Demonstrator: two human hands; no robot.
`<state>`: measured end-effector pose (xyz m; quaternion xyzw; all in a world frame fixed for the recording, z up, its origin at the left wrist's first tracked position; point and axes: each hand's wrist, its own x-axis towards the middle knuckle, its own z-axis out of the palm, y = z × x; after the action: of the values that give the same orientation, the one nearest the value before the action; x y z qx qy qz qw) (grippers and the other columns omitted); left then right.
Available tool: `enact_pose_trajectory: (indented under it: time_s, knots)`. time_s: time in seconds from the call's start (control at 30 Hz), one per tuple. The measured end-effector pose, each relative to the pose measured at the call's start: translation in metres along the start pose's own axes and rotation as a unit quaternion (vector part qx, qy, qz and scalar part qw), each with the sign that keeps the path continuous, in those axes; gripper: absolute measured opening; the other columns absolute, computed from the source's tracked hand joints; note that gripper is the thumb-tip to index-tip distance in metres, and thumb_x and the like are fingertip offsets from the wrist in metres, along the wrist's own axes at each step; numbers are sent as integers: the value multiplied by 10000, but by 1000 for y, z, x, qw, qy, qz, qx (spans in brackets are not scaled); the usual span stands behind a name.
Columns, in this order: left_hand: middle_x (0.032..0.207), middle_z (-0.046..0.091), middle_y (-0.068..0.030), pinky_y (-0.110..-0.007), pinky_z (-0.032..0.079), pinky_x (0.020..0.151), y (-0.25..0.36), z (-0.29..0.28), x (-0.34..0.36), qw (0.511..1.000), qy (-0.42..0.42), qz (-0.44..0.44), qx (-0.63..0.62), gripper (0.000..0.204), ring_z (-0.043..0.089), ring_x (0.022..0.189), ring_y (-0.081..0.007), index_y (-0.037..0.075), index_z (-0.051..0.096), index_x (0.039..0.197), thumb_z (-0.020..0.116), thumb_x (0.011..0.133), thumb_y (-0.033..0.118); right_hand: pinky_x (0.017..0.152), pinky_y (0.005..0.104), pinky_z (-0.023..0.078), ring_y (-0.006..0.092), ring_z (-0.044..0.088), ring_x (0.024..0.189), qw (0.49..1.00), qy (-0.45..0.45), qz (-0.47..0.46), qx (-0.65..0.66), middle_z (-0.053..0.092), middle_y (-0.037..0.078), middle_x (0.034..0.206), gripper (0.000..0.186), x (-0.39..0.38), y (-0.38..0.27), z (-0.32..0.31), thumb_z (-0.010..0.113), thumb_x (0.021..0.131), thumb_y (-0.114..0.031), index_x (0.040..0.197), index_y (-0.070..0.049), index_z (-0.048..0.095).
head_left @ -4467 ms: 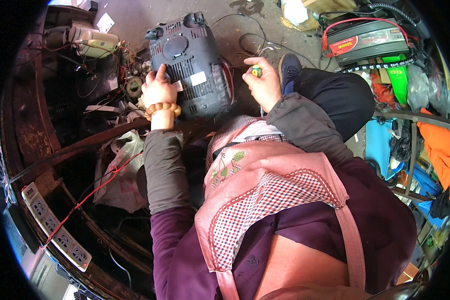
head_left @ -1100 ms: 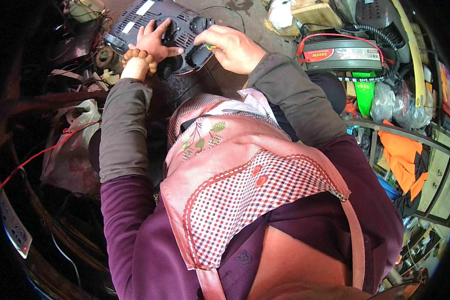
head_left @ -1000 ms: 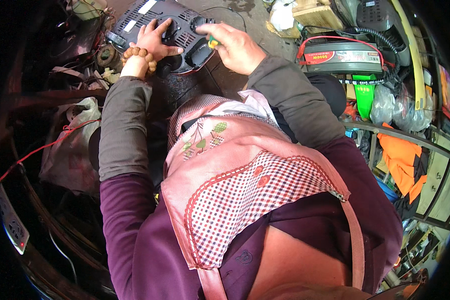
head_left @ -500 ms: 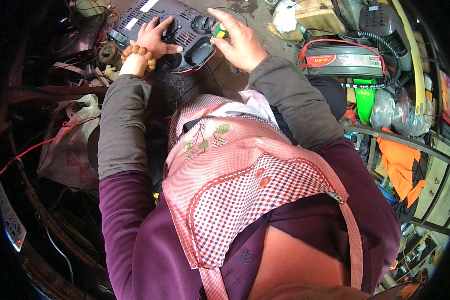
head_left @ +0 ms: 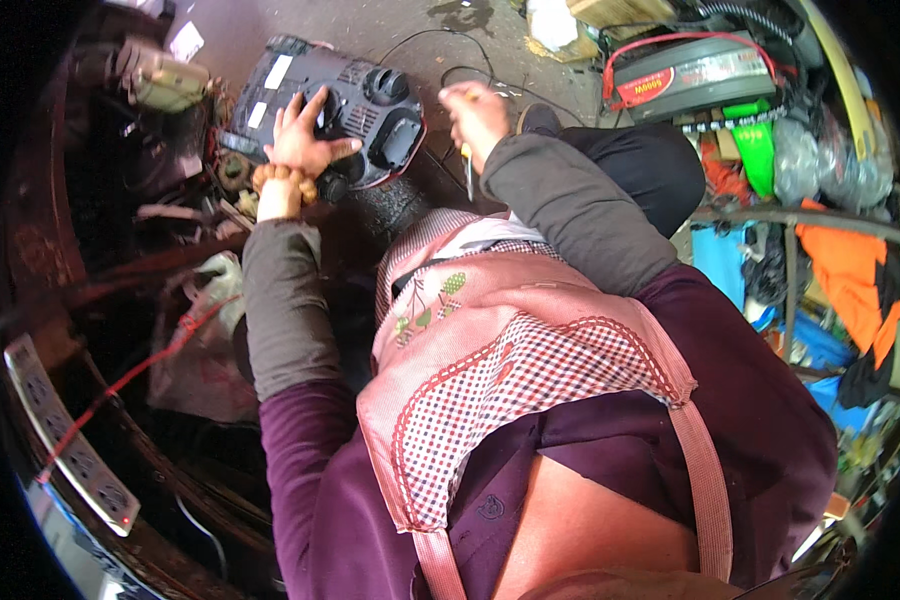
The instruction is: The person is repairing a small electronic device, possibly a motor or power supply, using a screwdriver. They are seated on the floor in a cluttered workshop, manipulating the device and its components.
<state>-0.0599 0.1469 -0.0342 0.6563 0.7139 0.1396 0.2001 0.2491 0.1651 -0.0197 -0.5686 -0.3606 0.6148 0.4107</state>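
Observation:
A black plastic appliance [head_left: 355, 95] with vent slots, round recesses and white labels lies on the ground ahead of me. My left hand [head_left: 302, 140] rests on it with fingers spread, the palm near its closer edge. A beaded bracelet circles that wrist. To the right of the appliance, apart from it, my right hand [head_left: 478, 118] is closed around a screwdriver [head_left: 468, 172]. The screwdriver's metal shaft points back toward my apron, and a bit of yellow handle shows below the fist. The rest of the handle is hidden in my fingers.
A black cord [head_left: 485, 62] curls on the floor beyond my right hand. At the right stands a grey power unit [head_left: 685, 78] with a red cable, beside a green packet [head_left: 755, 150]. On the left are a beige casing [head_left: 165, 78], a plastic bag [head_left: 205, 360] and a white power strip [head_left: 70, 435].
My right hand has come away from the appliance with the screwdriver, whose shaft now points toward me. My left hand stays on the appliance. The whole view has shifted.

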Motion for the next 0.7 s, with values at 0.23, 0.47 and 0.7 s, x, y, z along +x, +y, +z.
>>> enact_pose_trajectory:
  time_s: [0.23,0.47,0.7]
  knots:
    - [1756,225,-276,-716,207,1252,24,-20,-20,1000,-18,8,9,1183,172,1626,-496,312,395,1681,929,681,650,421,273,459,154,658,566,993,-116,32,-21,722,125,1318,549,-5,37,21,570,1079,-354,1589,-155,533]
    - [1751,51,-356,-616,285,1282,74,-13,-33,985,-42,-121,119,1553,113,1590,-615,361,159,1738,1007,474,670,457,305,509,167,671,574,990,-141,11,-27,766,131,1169,640,-11,34,23,633,1052,-405,1633,-186,477]
    - [1734,42,-389,-557,336,1278,71,-6,-37,979,-28,-171,103,1571,216,1587,-554,270,147,1745,1048,490,551,453,328,517,205,709,605,982,-183,41,-25,764,171,1147,756,-4,55,17,675,1028,-444,1691,-248,371]
